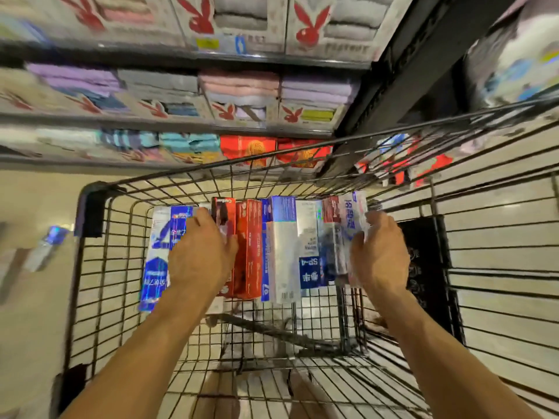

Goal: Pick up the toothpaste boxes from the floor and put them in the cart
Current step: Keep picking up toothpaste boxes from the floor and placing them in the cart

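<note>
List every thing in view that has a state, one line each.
Cart: loaded with boxes at its far end.
Row: in the cart, boxes lying side by side.
End box: at the row's right end, gripped.
Floor box: on the floor outside the cart, blurred.
Left hand: fingers straight, pressing the row's left end.
Right hand: fingers curled round the end box.

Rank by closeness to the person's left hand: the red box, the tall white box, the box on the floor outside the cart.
1. Red box, just beside the left hand, inside the cart.
2. Tall white box, farther right in the row.
3. Floor box, outside the cart's left wall.
</note>
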Tool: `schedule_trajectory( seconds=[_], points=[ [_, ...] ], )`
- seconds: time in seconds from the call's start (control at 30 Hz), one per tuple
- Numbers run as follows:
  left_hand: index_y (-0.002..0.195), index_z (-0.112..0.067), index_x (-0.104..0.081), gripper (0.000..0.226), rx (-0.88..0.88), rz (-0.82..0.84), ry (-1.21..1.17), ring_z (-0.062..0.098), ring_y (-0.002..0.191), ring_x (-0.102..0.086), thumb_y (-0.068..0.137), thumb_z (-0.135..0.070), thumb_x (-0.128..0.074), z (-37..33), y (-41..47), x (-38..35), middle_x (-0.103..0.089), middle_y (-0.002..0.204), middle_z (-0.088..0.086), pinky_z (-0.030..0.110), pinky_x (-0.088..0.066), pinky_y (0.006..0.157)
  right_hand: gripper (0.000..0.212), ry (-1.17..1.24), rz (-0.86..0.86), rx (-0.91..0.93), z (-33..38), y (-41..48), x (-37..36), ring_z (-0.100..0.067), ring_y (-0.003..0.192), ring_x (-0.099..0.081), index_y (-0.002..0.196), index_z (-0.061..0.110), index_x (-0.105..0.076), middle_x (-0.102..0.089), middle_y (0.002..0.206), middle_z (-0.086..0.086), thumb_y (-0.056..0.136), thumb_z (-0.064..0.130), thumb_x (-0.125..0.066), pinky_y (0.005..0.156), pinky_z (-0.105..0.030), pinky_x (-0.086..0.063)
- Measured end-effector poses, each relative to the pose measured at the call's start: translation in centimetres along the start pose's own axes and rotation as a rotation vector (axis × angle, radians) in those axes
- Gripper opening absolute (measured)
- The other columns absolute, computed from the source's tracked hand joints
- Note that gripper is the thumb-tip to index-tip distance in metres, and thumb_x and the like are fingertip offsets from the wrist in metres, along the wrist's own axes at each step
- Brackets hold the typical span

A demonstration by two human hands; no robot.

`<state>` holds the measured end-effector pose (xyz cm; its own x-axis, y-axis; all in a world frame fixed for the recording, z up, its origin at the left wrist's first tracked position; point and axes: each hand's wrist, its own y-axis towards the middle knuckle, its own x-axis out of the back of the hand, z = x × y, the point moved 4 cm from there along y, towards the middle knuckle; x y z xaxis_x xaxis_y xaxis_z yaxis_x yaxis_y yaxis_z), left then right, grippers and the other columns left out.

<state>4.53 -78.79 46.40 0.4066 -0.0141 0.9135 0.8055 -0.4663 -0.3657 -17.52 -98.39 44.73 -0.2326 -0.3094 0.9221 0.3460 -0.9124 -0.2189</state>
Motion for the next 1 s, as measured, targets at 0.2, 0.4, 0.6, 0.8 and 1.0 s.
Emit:
schedule_trajectory(
  seconds=[0.2,0.4,0.6,0.8,1.0],
  points=[
    [0.124,-0.017,-0.048,0.044,-0.117,-0.045,0.122,0.030,0.103,-0.062,0.093,-0.047,-0.053,-2.9,-5.3,11.3,-0.056,0.118,0.008,0.041,-0.052,0.074,0.030,-0.008,0.018,0.238,5.5,-1.6,11.7,-0.034,0.110,-0.058,0.120,0.016,-0.059,-0.062,0.115,-0.009,0.090,0.025,-0.061,0.085,-0.043,-0.052],
    [0.132,-0.023,-0.051,0.057,-0.144,-0.147,0.172,0.030,0.115,-0.057,0.086,-0.057,-0.048,-3.0,-13.3,25.4,-0.058,0.125,0.006,0.042,-0.048,0.091,0.037,-0.110,0.023,0.582,15.8,-5.7,26.0,-0.036,0.108,-0.060,0.123,0.020,-0.060,-0.064,0.112,-0.010,0.090,0.037,-0.061,0.084,-0.044,-0.049],
    [0.130,-0.022,-0.048,0.054,0.029,-0.252,0.138,0.030,0.119,-0.053,0.087,-0.055,-0.052,4.1,-20.6,36.1,-0.057,0.126,0.006,0.043,-0.043,0.096,0.037,-0.035,0.034,0.857,28.7,-11.5,34.6,-0.033,0.108,-0.063,0.119,0.022,-0.062,-0.068,0.117,-0.008,0.090,0.045,-0.061,0.086,-0.044,-0.053],
    [0.136,-0.021,-0.043,0.056,0.232,-0.329,0.075,0.033,0.117,-0.054,0.089,-0.050,-0.052,16.2,-26.1,43.6,-0.056,0.128,0.009,0.046,-0.043,0.097,0.038,-0.084,-0.004,1.174,43.2,-21.7,35.8,-0.030,0.103,-0.062,0.118,0.025,-0.056,-0.063,0.113,-0.003,0.091,0.051,-0.058,0.079,-0.042,-0.052],
    [0.135,-0.020,-0.043,0.054,0.398,-0.395,-0.003,0.034,0.113,-0.055,0.090,-0.048,-0.054,30.2,-30.1,46.8,-0.056,0.126,0.011,0.044,-0.050,0.089,0.036,-0.098,0.068,1.417,54.7,-33.3,31.7,-0.029,0.105,-0.061,0.117,0.024,-0.055,-0.064,0.112,-0.003,0.091,0.049,-0.060,0.081,-0.040,-0.049]
  ],
)
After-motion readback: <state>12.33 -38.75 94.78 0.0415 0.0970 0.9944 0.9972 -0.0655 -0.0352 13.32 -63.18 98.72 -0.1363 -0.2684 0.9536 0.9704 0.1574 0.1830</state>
